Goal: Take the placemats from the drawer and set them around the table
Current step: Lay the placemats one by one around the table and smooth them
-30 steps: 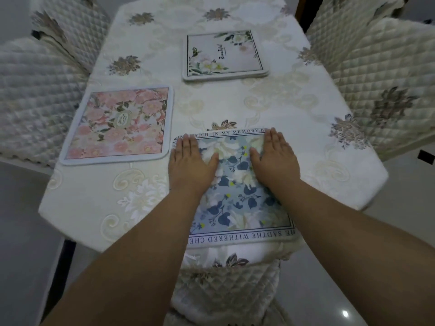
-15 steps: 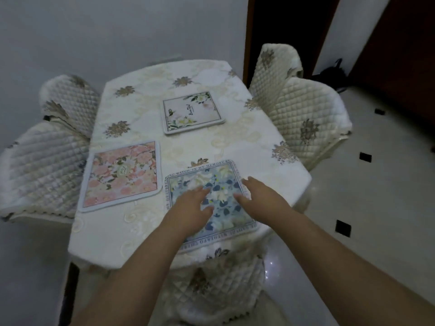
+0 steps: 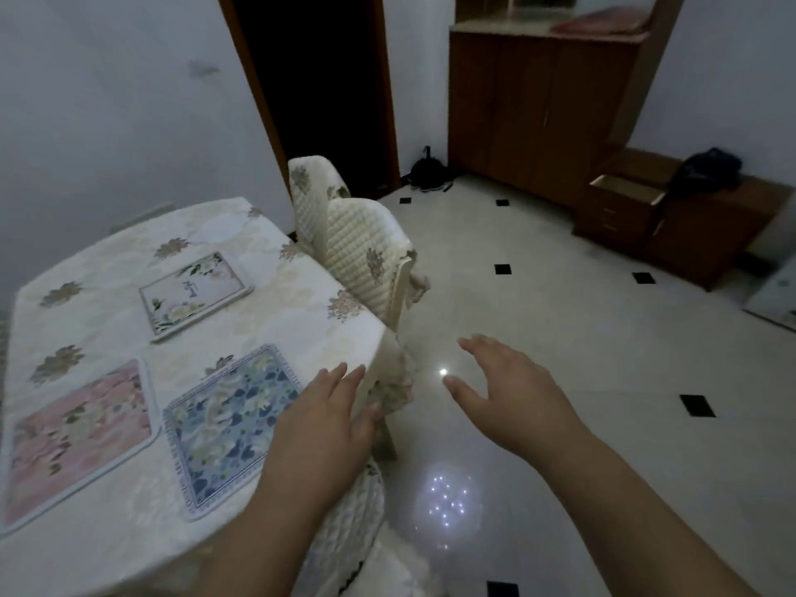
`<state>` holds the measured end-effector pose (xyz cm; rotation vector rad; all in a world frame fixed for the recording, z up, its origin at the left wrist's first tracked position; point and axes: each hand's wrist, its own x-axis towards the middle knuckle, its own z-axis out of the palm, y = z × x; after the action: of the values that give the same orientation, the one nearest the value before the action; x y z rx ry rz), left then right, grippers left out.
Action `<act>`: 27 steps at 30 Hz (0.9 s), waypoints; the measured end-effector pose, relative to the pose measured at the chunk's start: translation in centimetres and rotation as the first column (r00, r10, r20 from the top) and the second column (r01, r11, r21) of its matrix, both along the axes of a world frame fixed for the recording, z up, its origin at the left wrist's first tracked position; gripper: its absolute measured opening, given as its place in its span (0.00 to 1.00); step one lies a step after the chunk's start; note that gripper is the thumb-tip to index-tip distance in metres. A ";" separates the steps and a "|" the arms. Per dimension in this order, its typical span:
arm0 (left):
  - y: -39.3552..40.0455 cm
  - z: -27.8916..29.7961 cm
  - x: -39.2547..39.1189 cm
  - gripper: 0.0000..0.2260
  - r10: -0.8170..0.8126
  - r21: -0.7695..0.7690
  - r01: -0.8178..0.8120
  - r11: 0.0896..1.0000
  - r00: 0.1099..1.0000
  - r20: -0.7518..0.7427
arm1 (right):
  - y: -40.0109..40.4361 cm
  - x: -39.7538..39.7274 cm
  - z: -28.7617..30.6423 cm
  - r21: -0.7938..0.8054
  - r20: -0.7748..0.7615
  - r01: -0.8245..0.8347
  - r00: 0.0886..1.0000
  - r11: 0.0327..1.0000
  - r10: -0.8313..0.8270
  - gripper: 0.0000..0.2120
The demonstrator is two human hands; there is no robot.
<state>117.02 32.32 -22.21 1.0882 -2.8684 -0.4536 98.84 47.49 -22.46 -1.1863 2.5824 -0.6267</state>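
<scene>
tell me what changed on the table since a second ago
Both hands came off the blue placemat, which they had been pressing flat. The left hand now hangs open over the table's right edge; the right hand is open over the floor, as the view swings right toward the open drawer. The blue, pink and white placemat lie where they were.
</scene>
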 end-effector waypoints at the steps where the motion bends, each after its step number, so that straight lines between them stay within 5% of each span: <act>1: 1.3 0.3 -1.2 0.27 0.000 -0.017 0.000 1.000 1.000 0.007 | 1.7 -1.8 0.1 -0.003 -0.005 0.010 1.000 1.000 -0.010 0.31; 12: 11.9 0.7 -15.5 0.33 0.065 -0.048 -0.067 0.997 0.997 -0.041 | 14.2 -18.9 1.6 0.100 -0.001 0.030 1.000 0.995 -0.030 0.31; 27: -2.7 -2.4 -35.1 0.26 0.184 -0.041 -0.189 0.981 0.979 -0.090 | -1.1 -39.6 0.7 0.191 -0.151 -0.069 0.984 0.979 0.099 0.29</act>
<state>81.92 29.65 -24.59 1.2811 -2.6571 -0.4049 59.24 46.39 -21.80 -1.3231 2.6339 -0.2762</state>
